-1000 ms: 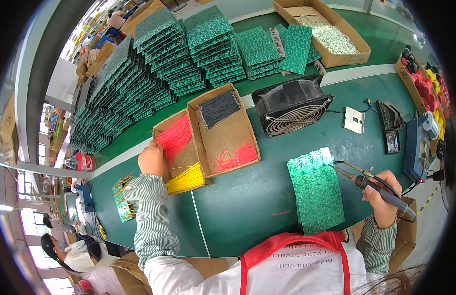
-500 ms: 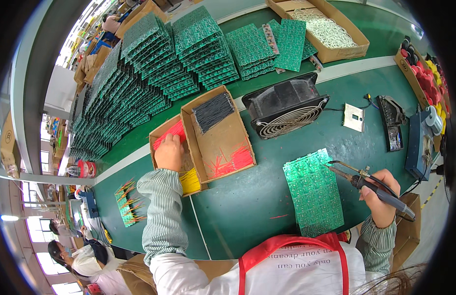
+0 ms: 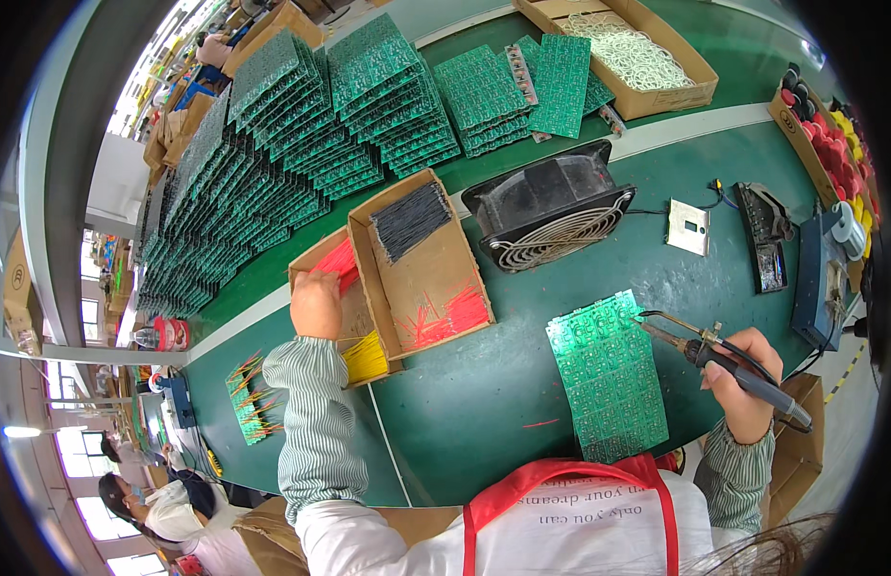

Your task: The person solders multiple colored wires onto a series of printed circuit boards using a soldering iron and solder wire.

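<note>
Head view: the left hand (image 3: 316, 303) reaches into the left cardboard tray (image 3: 354, 317), fingers curled down onto the red wires (image 3: 338, 264) at its far end; whether it has pinched any cannot be told. Yellow wires (image 3: 365, 356) lie at the tray's near end. The right hand (image 3: 745, 384) is clenched around a soldering iron (image 3: 719, 355), its tip over the far right corner of the green circuit board (image 3: 609, 376) lying flat on the green bench (image 3: 465, 403). A second tray (image 3: 421, 259), just right of the first, holds black and red wires. A black fan (image 3: 551, 206) sits beyond the board.
</note>
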`<action>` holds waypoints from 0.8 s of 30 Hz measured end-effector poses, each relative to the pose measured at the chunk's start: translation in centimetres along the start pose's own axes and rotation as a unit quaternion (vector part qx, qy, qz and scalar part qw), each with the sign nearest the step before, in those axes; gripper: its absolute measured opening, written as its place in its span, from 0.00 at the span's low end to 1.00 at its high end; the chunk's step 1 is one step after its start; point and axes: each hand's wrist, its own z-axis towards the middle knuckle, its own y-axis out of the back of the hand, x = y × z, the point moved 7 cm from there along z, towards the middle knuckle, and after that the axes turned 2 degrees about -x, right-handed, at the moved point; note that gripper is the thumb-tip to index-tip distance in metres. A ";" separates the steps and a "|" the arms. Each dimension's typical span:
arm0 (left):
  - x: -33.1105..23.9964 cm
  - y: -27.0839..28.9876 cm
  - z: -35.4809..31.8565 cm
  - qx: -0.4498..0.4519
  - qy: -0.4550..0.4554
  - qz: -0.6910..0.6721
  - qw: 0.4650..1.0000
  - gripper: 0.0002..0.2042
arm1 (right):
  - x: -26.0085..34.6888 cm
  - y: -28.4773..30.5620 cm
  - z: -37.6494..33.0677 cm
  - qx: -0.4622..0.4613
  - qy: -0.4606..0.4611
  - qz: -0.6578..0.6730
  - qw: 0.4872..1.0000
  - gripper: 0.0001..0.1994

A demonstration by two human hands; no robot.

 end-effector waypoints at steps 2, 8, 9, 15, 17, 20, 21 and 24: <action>0.3 0.4 0.0 0.009 0.003 0.010 1.000 0.07 | 0.0 0.2 -0.1 -0.003 0.000 0.004 1.000 0.10; 0.8 1.5 0.0 -0.011 0.012 -0.035 0.999 0.08 | 0.0 0.6 -0.5 -0.008 -0.002 0.013 1.000 0.10; 0.7 1.5 0.0 -0.008 0.008 -0.034 0.999 0.08 | 0.0 0.7 -0.6 -0.007 0.000 0.013 1.000 0.10; -0.6 0.9 -0.4 0.049 0.031 -0.017 0.998 0.07 | 0.0 1.2 -1.2 -0.009 -0.004 0.019 1.000 0.09; -0.4 1.3 -0.7 0.045 0.056 -0.033 0.997 0.07 | -0.1 1.5 -1.5 -0.011 0.000 0.019 1.000 0.09; 0.8 0.0 -1.1 0.056 0.024 -0.025 0.998 0.08 | 0.0 2.0 -1.8 -0.011 0.003 0.023 1.000 0.08; 1.8 -0.2 -1.4 0.046 0.037 -0.082 0.995 0.08 | 0.0 2.0 -1.8 -0.008 0.002 0.026 1.000 0.08; 2.2 0.8 -1.3 0.073 0.072 -0.158 0.982 0.09 | -0.1 1.9 -2.0 -0.010 -0.004 0.032 0.999 0.08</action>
